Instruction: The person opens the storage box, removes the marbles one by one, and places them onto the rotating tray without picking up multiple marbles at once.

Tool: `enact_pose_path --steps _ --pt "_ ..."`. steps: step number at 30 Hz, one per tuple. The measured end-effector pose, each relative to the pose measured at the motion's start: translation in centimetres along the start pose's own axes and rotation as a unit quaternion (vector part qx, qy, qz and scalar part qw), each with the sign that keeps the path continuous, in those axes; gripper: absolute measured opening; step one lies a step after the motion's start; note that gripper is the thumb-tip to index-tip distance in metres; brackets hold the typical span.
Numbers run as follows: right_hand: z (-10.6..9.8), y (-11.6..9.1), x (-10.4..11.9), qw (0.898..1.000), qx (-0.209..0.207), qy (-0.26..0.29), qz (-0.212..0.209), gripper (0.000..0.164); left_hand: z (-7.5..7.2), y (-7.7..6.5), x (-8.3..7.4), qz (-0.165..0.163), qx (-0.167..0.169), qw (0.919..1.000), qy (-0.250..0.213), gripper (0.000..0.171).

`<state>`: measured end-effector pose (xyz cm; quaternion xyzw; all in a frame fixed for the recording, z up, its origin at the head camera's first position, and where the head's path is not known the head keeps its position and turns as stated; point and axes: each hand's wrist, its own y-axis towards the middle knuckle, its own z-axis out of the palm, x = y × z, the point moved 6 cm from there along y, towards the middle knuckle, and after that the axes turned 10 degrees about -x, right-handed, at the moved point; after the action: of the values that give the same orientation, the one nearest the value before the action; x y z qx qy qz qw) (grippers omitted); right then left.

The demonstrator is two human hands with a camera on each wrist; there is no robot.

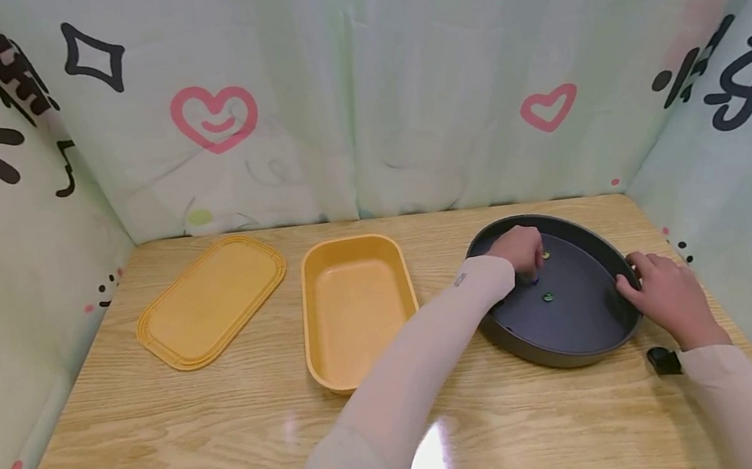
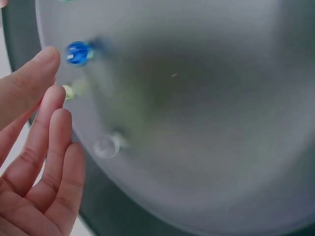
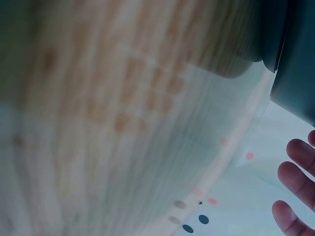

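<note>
A dark round pan (image 1: 575, 319) stands at the right of the table. My left hand (image 1: 521, 250) reaches down inside it, fingers loosely bent. In the left wrist view, the thumb and fingertips of my left hand (image 2: 44, 132) hang beside a blue glass marble (image 2: 78, 52), with a gap between them. A yellow marble (image 2: 68, 92) is partly hidden behind a fingertip; a clear marble (image 2: 106, 146) lies farther along. A green marble (image 1: 548, 297) rests on the pan floor. My right hand (image 1: 669, 297) holds the pan's right rim, thumb over the edge and fingers outside.
A yellow-orange rectangular tub (image 1: 358, 309) stands left of the pan, partly behind my left forearm. Farther left lies a flat lid (image 1: 212, 301) of the same colour. Printed curtains (image 1: 358, 109) enclose the wooden table (image 1: 232, 439) at the back and sides.
</note>
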<state>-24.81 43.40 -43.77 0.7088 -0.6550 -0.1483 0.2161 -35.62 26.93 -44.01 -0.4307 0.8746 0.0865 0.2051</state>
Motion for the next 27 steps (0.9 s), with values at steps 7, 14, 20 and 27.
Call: enact_pose_path --steps 7,14,20,27 --pt "-0.1 -0.2 -0.2 1.0 0.008 0.0 0.004 0.031 -2.3 -1.0 -1.3 0.033 0.015 0.9993 -0.004 0.024" --pt "-0.1 0.0 0.0 1.0 0.002 0.002 -0.003 0.031 -5.6 -3.1 -1.7 0.079 0.032 0.996 -0.028 0.021" --pt "-0.1 0.1 0.2 1.0 0.007 0.004 0.0 0.032 -7.7 -5.6 -0.5 0.1 0.035 0.993 -0.052 0.02" --pt "-0.1 0.2 0.2 1.0 0.007 0.005 0.003 0.033 -9.3 -9.3 1.4 0.126 0.038 0.9889 -0.069 0.021"
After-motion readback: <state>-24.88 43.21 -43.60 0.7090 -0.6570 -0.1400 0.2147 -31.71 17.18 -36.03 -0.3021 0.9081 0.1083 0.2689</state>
